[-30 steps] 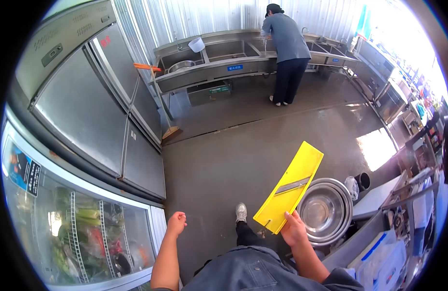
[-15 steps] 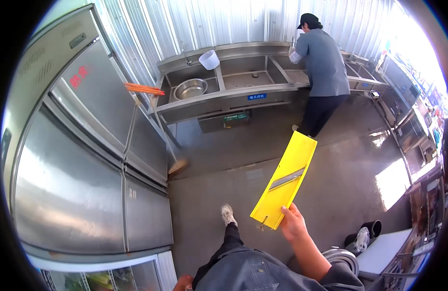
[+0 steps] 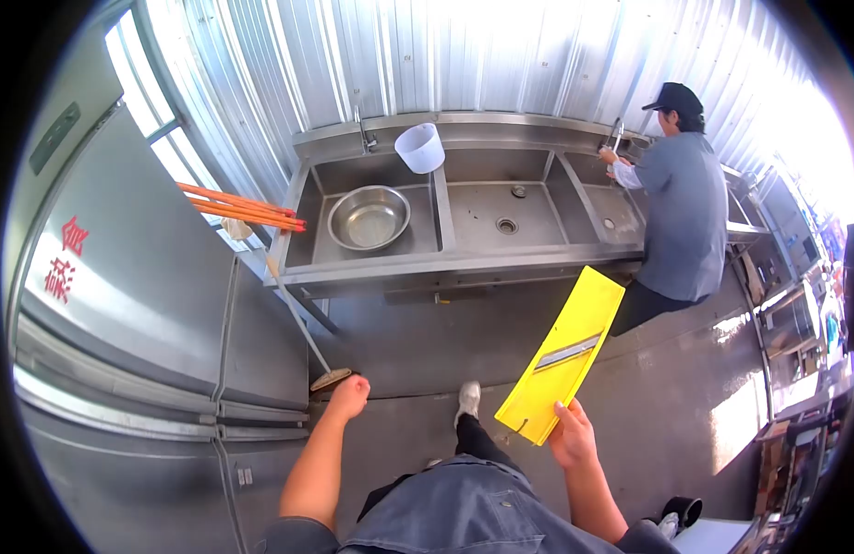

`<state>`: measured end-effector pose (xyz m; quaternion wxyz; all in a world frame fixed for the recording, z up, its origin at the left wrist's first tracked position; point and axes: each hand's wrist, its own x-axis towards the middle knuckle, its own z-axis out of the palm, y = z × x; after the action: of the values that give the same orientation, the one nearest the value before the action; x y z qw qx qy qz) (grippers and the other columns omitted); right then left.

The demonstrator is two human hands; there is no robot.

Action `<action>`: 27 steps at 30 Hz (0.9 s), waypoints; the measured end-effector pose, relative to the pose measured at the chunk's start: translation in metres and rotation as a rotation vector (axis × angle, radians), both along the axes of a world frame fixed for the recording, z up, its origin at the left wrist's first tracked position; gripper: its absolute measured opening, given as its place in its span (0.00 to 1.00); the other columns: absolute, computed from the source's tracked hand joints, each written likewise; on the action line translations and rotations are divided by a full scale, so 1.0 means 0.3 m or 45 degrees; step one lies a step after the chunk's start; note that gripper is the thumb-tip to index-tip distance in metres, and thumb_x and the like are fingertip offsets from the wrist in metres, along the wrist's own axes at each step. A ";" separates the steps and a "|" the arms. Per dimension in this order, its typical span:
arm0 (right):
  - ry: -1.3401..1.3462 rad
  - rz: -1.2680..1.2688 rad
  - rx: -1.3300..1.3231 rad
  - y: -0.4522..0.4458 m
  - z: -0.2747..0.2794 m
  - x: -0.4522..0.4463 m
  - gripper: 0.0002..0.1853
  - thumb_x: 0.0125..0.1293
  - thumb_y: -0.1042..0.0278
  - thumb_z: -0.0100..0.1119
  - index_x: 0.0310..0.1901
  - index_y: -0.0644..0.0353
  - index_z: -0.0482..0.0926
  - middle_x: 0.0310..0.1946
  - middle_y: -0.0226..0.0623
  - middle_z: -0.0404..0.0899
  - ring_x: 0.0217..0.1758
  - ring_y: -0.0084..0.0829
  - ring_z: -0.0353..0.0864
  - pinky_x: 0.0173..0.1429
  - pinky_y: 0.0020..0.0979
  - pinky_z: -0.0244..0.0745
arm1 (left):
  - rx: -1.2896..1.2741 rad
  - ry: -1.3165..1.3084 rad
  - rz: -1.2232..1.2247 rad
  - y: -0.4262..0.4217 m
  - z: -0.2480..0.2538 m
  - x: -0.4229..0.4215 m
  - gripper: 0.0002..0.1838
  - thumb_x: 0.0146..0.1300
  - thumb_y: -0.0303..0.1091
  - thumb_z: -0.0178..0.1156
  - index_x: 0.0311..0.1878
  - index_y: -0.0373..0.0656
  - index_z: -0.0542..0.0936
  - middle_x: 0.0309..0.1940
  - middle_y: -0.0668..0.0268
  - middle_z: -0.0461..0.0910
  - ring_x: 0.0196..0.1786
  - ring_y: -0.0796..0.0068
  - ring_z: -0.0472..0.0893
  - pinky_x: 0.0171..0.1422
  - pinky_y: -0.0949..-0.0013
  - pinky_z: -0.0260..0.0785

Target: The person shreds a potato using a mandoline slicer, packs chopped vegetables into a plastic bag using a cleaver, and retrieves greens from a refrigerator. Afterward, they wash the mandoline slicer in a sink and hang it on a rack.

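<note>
My right hand [image 3: 575,439] grips the lower corner of a yellow mandoline slicer [image 3: 550,380], the thumb on its face. The flat slicer is held up at a slant in front of me, its slanted metal blade facing me. Out to the left, my left hand [image 3: 350,397] is curled into a loose fist with nothing visible in it. It hovers in view beside the head of a broom [image 3: 332,379], well apart from the slicer.
Ahead runs a steel sink [image 3: 454,263] with several basins. A metal bowl [image 3: 394,222] lies in the left basin, and a white bucket [image 3: 420,152] rests by the divider. Orange-red poles [image 3: 247,210] lean left, near a steel refrigerator [image 3: 122,249]. A co-worker [image 3: 681,203] stands at the right basin.
I have come closer to the sink. My left hand has swung up and forward into fuller view. The slicer stays in my right hand. The co-worker's hands now show near the faucet.
</note>
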<state>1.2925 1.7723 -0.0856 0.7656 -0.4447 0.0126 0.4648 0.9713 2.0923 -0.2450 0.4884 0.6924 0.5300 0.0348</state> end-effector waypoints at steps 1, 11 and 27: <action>-0.004 0.012 -0.009 0.077 -0.024 0.058 0.16 0.75 0.72 0.50 0.61 0.62 0.72 0.57 0.40 0.80 0.58 0.37 0.80 0.66 0.39 0.73 | 0.067 0.037 0.004 0.086 0.074 0.103 0.11 0.69 0.39 0.56 0.46 0.41 0.80 0.28 0.64 0.82 0.34 0.71 0.83 0.42 0.65 0.74; 0.157 0.429 -0.053 0.960 -0.156 0.461 0.16 0.75 0.71 0.51 0.61 0.64 0.71 0.55 0.40 0.79 0.57 0.37 0.80 0.63 0.41 0.75 | 0.177 -0.135 0.302 0.893 0.151 0.423 0.20 0.68 0.37 0.60 0.59 0.37 0.77 0.40 0.61 0.83 0.44 0.70 0.82 0.53 0.67 0.73; 0.361 0.720 -0.480 1.959 -0.530 0.457 0.16 0.75 0.74 0.48 0.61 0.67 0.69 0.58 0.41 0.78 0.61 0.34 0.78 0.67 0.37 0.72 | 0.329 -0.373 0.222 2.446 -0.274 1.299 0.33 0.68 0.45 0.60 0.72 0.40 0.66 0.60 0.54 0.77 0.58 0.61 0.80 0.63 0.59 0.70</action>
<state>1.4297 2.3598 -0.2447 0.5021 -0.4950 0.0808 0.7045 1.3610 2.8259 -0.3272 0.4625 0.6882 0.5025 0.2449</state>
